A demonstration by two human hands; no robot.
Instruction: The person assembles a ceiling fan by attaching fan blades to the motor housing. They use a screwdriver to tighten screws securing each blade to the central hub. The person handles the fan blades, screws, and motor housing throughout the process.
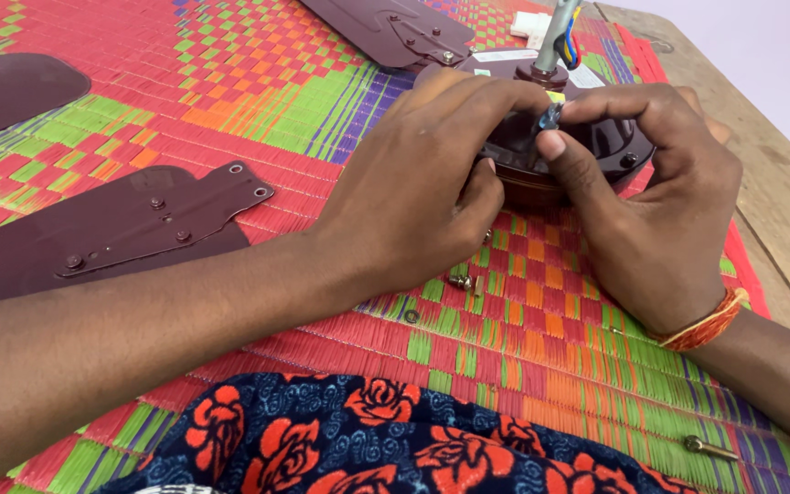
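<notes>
At the bottom edge lies your floral cloth (386,439), with a loose bolt (709,447) on the woven mat (230,82) at lower right. At centre, small screws (464,283) sit just below your left hand (413,197), which rests curled against the maroon fan motor (587,146). Your right hand (660,210) pinches a small blue part (550,116) atop it. Fan blades (121,229) lie left and above.

The woven mat (230,82) showed red, green, orange and purple checks. The fan blades (112,229) and motor housing (610,142) were maroon. The cloth (368,439) was navy with orange-red roses; the wrist thread (710,325) was orange.
</notes>
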